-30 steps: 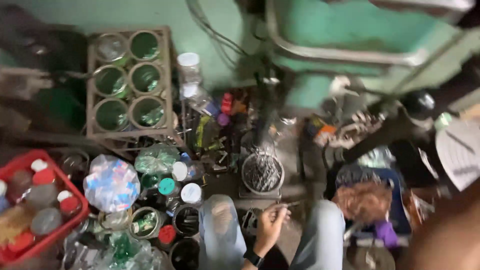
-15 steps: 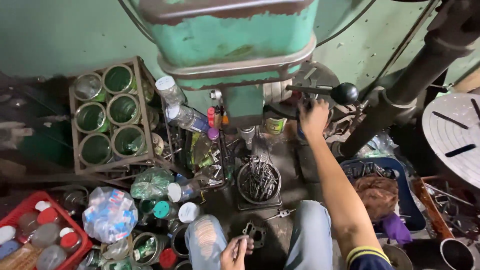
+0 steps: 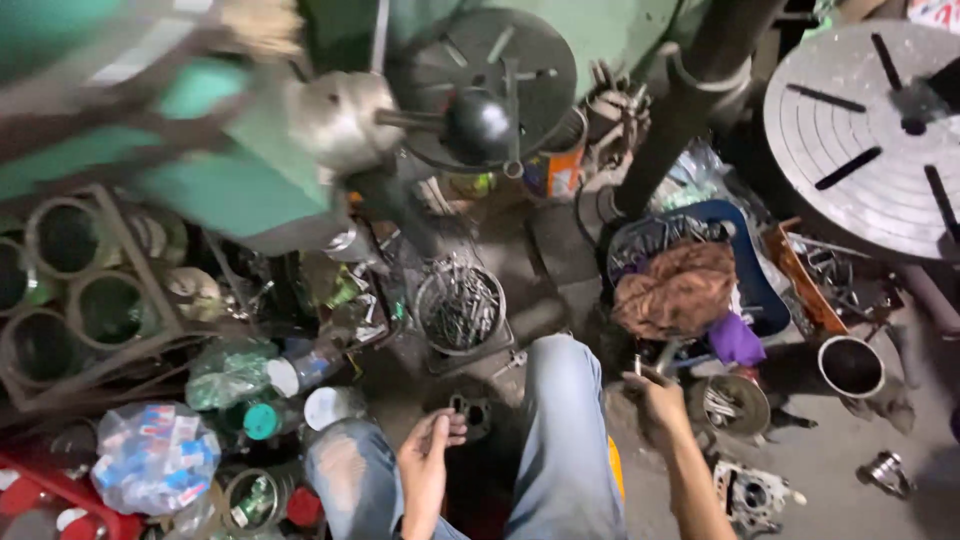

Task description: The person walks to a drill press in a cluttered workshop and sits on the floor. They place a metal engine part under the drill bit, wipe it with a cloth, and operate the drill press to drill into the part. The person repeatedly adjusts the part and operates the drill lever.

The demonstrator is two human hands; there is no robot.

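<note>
A small dark metal part (image 3: 468,412) was touched between the knees by the loosely curled left hand (image 3: 428,455); a thin tool (image 3: 640,366) was pinched by the right hand (image 3: 657,398). Nothing appeared assembled yet.

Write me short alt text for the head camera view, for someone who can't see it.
Seen from above, a seated person in torn jeans rests the left hand between the knees, while the right hand holds a small metal piece. Around them lie a tin of metal bits, a brown rag and jars.
</note>
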